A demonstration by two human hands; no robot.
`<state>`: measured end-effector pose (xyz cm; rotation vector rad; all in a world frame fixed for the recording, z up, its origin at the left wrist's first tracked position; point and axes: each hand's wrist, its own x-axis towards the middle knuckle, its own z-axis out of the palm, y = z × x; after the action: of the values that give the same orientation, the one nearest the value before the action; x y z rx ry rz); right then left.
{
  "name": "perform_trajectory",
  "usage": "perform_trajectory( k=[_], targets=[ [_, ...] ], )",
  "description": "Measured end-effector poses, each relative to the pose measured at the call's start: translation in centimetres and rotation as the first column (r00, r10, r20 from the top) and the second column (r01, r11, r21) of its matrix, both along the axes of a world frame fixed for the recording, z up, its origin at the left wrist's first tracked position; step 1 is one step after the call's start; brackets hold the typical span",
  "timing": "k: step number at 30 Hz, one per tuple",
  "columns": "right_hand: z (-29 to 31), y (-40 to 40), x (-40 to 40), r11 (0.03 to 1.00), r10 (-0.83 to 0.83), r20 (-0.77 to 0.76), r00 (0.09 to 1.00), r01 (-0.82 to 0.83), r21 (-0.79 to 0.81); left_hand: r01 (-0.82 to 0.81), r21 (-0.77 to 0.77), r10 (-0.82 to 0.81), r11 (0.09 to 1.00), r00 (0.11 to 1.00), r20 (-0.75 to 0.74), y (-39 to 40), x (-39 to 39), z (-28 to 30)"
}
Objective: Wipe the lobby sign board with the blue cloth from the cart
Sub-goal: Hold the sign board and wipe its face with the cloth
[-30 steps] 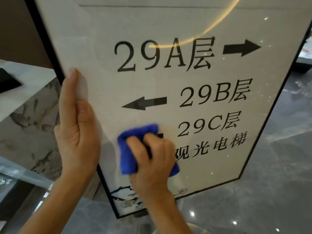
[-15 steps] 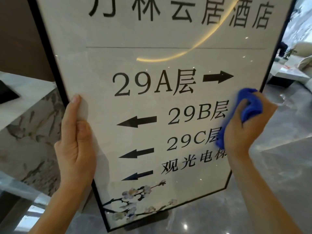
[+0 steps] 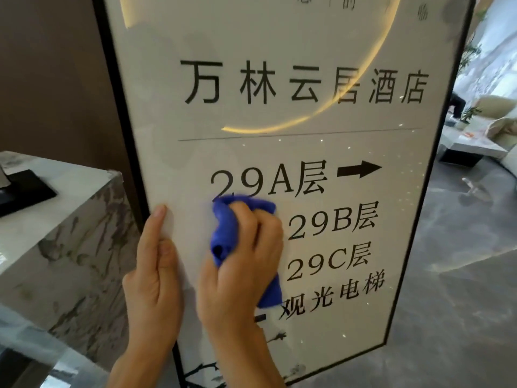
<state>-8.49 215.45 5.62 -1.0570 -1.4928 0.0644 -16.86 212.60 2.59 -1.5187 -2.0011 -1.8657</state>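
The sign board (image 3: 279, 152) is a tall white panel in a thin black frame, printed with black characters and arrows, and it fills the middle of the view. My left hand (image 3: 155, 278) grips its left edge, thumb flat on the glass. My right hand (image 3: 240, 264) is closed on the bunched blue cloth (image 3: 226, 225) and presses it on the panel just below the "29A" line, left of "29B". The hand and cloth hide the left-pointing arrows.
A marble counter (image 3: 64, 208) stands at the left with a dark flat object (image 3: 25, 189) on top. A brown wall is behind it. Grey polished floor (image 3: 453, 317) spreads to the right, with a low table (image 3: 470, 148) and seating farther back.
My right hand has swept the cloth from the board's right edge back to the left, near my left hand. The view has tilted up, showing more of the sign's top.
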Motion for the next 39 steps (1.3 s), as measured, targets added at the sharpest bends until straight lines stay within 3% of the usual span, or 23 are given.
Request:
perform_trajectory(
  k=[4, 12, 16, 23, 30, 34, 39],
  targets=[
    [6.2, 3.9, 0.9, 0.989, 0.039, 0.145, 0.989, -0.059, 0.135, -0.004, -0.04, 0.003, 0.999, 1.0, -0.021, 0.0, 0.0, 0.5],
    [14.0, 14.6, 14.4, 0.988, -0.093, 0.048, 0.995, 0.086, 0.127, 0.019, 0.041, -0.022, 0.999, 0.997, 0.075, 0.3, 0.4, 0.2],
    [14.2, 16.4, 18.1, 0.989, -0.133, -0.001, 0.991, 0.133, 0.071, 0.008, 0.025, -0.013, 1.0, 0.978, 0.208, 0.2, 0.4, -0.9],
    [13.6, 16.6, 17.9, 0.989, -0.117, -0.046, 0.992, 0.121, 0.08, -0.037, -0.111, 0.047, 0.993, 0.995, 0.09, 0.1, -1.1, 2.5],
    [14.0, 16.8, 18.2, 0.994, -0.108, -0.111, 0.988, 0.108, -0.006, 0.131, 0.115, -0.148, 0.985, 0.978, 0.147, 4.7, -2.6, 12.8],
    [14.0, 16.8, 17.3, 0.996, -0.083, -0.192, 0.978, 0.077, -0.038, 0.147, 0.149, -0.149, 0.978, 0.989, 0.001, 5.9, -2.3, 13.6],
    [13.9, 15.0, 12.6, 0.99, -0.136, -0.212, 0.968, 0.14, 0.004, 0.108, 0.133, -0.115, 0.985, 0.992, 0.043, 5.4, -2.2, 13.1]
  ],
)
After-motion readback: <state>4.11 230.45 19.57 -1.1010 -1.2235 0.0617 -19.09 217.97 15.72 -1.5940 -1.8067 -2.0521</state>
